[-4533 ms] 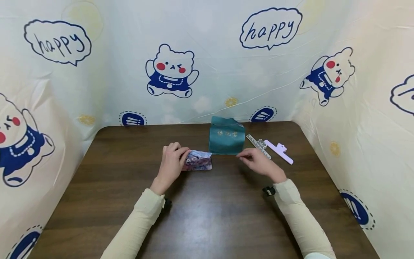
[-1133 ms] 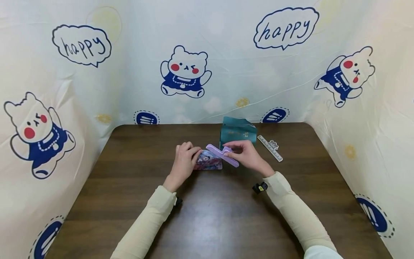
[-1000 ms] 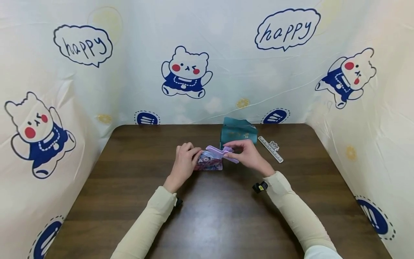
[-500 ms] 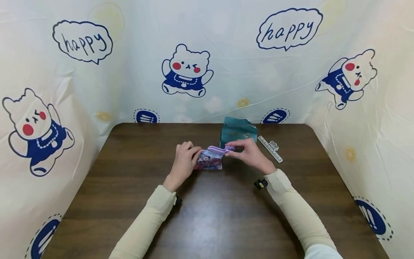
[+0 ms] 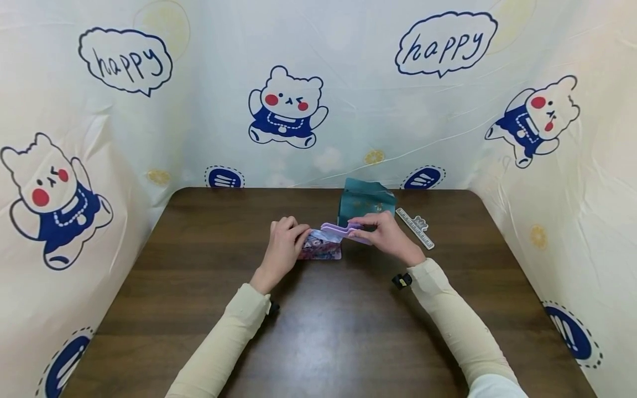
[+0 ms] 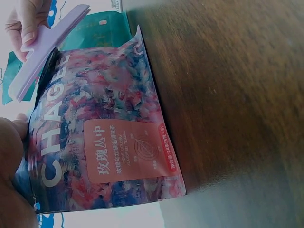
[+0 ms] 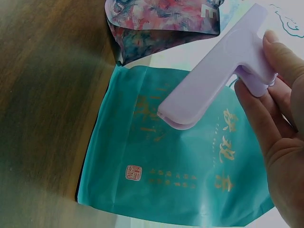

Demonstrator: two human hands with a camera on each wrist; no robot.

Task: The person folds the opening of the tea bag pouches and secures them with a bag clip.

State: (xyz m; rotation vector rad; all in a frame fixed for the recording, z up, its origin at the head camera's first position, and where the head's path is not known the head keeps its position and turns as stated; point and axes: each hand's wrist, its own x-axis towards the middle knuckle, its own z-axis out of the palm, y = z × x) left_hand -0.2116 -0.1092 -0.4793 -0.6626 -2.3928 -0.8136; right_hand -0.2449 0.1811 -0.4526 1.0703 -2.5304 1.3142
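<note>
My left hand [image 5: 283, 246] pinches the top edge of a floral-printed tea bag pouch [image 6: 104, 95], which stands on the table with its lettered front showing in the left wrist view. A lilac sealing clip [image 7: 213, 71] is held by its grip between the thumb and fingers of my right hand [image 5: 385, 235]. One end of the clip's long bar lies right at the pouch's top corner, overlapping it in the head view. Behind the clip stands a teal pouch [image 7: 156, 156] with gold characters, partly hidden by my right hand in the head view.
To the right of the teal pouch, a pale ruler-patterned clip [image 5: 415, 228] lies on the brown wooden table [image 5: 308, 331]. A printed cloth curtain [image 5: 348, 110] encloses the table's back and both sides.
My right hand has picked up the lilac clip from the table's right side and carried it left to the floral pouch. Lately the clip has turned more level. My left hand keeps its pinch.
</note>
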